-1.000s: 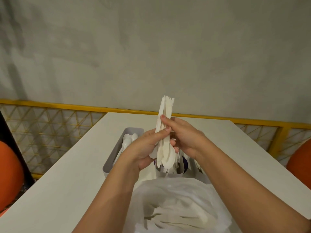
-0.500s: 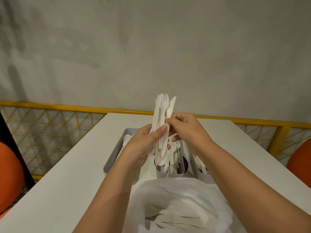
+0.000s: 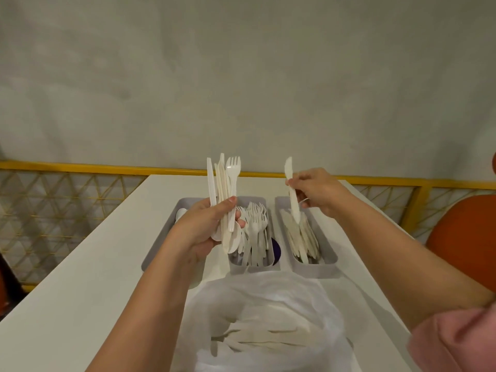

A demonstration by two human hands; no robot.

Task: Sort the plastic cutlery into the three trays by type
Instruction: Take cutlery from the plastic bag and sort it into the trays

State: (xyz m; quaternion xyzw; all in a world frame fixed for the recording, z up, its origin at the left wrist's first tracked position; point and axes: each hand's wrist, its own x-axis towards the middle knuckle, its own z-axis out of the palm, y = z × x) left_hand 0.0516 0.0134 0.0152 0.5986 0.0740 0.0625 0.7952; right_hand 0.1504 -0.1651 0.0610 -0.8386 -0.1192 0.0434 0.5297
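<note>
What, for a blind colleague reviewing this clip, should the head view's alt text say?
A person's right hand holds one plastic knife over the right tray of knives, while the left hand grips a mixed bundle of cutlery. Forks fill the middle tray, and a white bag holding more cutlery lies nearest on the white table.

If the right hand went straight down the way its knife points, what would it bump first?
Probably the pile of knives in the right tray, just under the knife the right hand holds. Depth is unclear.

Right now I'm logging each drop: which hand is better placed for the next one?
Right. The right hand pinches one knife over the knife tray; the left hand grips a mixed bundle.
</note>
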